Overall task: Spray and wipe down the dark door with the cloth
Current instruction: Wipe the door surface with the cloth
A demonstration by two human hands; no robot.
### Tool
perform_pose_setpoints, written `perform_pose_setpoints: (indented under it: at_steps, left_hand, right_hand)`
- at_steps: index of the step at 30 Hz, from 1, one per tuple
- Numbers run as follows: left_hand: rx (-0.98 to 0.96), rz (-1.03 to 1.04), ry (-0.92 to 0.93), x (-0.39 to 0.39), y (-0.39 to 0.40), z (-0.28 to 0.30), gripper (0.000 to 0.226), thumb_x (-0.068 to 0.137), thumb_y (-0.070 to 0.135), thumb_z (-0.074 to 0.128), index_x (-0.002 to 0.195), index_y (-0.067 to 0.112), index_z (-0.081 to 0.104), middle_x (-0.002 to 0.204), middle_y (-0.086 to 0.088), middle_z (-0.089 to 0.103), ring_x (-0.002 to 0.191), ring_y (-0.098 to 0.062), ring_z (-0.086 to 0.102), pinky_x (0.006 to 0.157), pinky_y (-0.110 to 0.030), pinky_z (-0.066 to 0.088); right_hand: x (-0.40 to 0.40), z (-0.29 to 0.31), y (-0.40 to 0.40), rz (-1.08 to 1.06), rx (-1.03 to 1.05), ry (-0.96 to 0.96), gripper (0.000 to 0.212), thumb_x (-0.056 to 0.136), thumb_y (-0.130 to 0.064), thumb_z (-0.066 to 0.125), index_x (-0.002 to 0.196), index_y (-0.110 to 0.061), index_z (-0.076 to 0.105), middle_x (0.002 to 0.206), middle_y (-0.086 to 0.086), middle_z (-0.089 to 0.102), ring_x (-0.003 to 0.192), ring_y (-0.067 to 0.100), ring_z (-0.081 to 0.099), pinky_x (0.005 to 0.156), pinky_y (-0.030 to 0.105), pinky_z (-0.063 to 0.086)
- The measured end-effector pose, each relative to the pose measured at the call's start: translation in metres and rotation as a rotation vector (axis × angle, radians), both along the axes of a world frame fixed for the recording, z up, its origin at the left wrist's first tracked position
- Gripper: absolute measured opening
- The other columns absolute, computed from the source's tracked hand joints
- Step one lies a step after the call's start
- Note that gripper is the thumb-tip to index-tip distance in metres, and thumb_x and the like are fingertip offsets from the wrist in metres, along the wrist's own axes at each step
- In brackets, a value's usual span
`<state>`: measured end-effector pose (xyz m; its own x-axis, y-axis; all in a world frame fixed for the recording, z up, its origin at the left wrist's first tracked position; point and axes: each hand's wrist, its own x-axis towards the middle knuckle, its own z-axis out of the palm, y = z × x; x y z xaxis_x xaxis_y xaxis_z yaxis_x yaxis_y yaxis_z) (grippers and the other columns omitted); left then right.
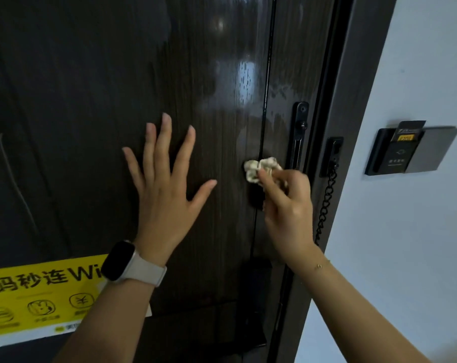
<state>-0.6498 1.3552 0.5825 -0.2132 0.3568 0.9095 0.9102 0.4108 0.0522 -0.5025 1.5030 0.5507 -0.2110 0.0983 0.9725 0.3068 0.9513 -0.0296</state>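
Left hand (164, 184) at centre frame, fingers spread flat against the dark door (91, 100). Right hand (287, 203) right of centre, fingers curled tight around a crumpled pale cloth (258, 169), pressed to the door near its right edge. Wet streaks above, upper centre. Yellow sign (38, 297) at lower left.

Dk woodgrain door (91, 100), cream cloth (258, 169), yellow sticker (38, 297).

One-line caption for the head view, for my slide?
Left hand flat on the dark door; right hand presses a balled cloth beside the chain.
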Motion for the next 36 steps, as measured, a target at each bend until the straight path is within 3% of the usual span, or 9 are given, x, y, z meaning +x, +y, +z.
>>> perform_pose_setpoints:
  at_steps: [4,9,15,19,22,27,30,33,36]
  left_hand:
    - [-0.04,0.057,0.013,-0.004,0.003,0.0,0.083,0.092,0.058,0.052,0.157,0.023,0.016,0.165,-0.013,0.0,0.152,-0.028,-0.008,0.118,-0.062,-0.003]
    - [-0.042,0.044,0.018,-0.006,0.003,-0.001,0.079,0.095,0.058,0.049,0.158,0.026,0.014,0.165,-0.009,-0.006,0.151,-0.025,-0.013,0.117,-0.06,-0.007]
    - [-0.042,0.055,0.033,-0.006,0.003,-0.002,0.08,0.093,0.06,0.047,0.158,0.025,0.015,0.165,-0.011,-0.004,0.152,-0.028,-0.01,0.117,-0.06,-0.006]
    - [-0.04,0.071,0.045,-0.005,0.003,0.0,0.079,0.095,0.058,0.05,0.158,0.023,0.016,0.165,-0.013,-0.001,0.152,-0.03,-0.006,0.117,-0.062,-0.003]
    - [-0.042,0.078,0.041,-0.006,0.003,0.0,0.079,0.095,0.059,0.049,0.158,0.024,0.016,0.165,-0.012,-0.002,0.152,-0.029,-0.008,0.117,-0.062,-0.003]
    - [-0.051,0.069,0.02,-0.006,0.004,-0.001,0.083,0.091,0.06,0.046,0.158,0.024,0.014,0.165,-0.011,-0.006,0.152,-0.029,-0.009,0.117,-0.063,-0.004]
    - [-0.051,0.067,0.014,-0.005,0.003,0.0,0.083,0.091,0.06,0.046,0.158,0.025,0.013,0.165,-0.009,-0.009,0.151,-0.027,-0.012,0.117,-0.061,-0.006]
    - [-0.056,0.061,0.004,-0.006,0.002,0.0,0.083,0.091,0.06,0.046,0.158,0.026,0.011,0.164,-0.007,-0.011,0.151,-0.026,-0.014,0.117,-0.06,-0.008]
    - [-0.065,0.053,-0.017,-0.005,0.001,0.001,0.083,0.09,0.06,0.047,0.158,0.027,0.011,0.165,-0.006,-0.011,0.151,-0.025,-0.014,0.117,-0.059,-0.009]
  right_hand:
    - [0.001,0.058,0.003,-0.054,0.052,-0.03,0.049,0.08,0.013,0.048,0.121,-0.005,0.066,0.101,0.021,0.056,0.092,0.034,0.05,0.071,0.027,0.034]
    - [-0.011,0.147,0.012,-0.098,0.095,0.144,0.048,0.08,0.014,0.049,0.117,-0.009,0.069,0.101,0.022,0.058,0.089,0.035,0.054,0.069,0.026,0.034]
    - [-0.006,0.058,0.002,-0.062,0.057,0.034,0.054,0.078,0.013,0.042,0.123,-0.005,0.065,0.098,0.022,0.054,0.09,0.031,0.047,0.071,0.026,0.033]
    - [0.011,0.006,-0.003,-0.004,-0.041,-0.144,0.054,0.073,0.02,0.059,0.12,-0.005,0.067,0.096,0.016,0.055,0.088,0.03,0.051,0.061,0.035,0.049]
    - [0.028,0.024,-0.002,0.088,-0.065,-0.144,0.046,0.08,0.014,0.063,0.119,-0.009,0.068,0.098,0.012,0.054,0.083,0.026,0.055,0.064,0.037,0.051]
    - [0.046,0.114,0.02,0.094,-0.059,0.184,0.041,0.087,0.006,0.055,0.121,-0.011,0.068,0.1,0.014,0.052,0.091,0.013,0.049,0.079,0.011,0.04]
    - [0.036,0.139,0.035,0.093,-0.083,0.241,0.037,0.09,0.0,0.054,0.124,-0.01,0.066,0.098,0.008,0.048,0.089,0.009,0.048,0.08,0.016,0.044]
    - [0.025,0.121,0.038,0.055,-0.031,0.16,0.041,0.091,0.0,0.048,0.128,-0.009,0.063,0.101,0.014,0.051,0.091,0.024,0.055,0.076,0.027,0.048]
    - [0.028,0.109,0.039,0.045,-0.084,0.151,0.037,0.092,-0.003,0.052,0.127,-0.009,0.063,0.099,0.012,0.051,0.085,0.021,0.055,0.071,0.02,0.04]
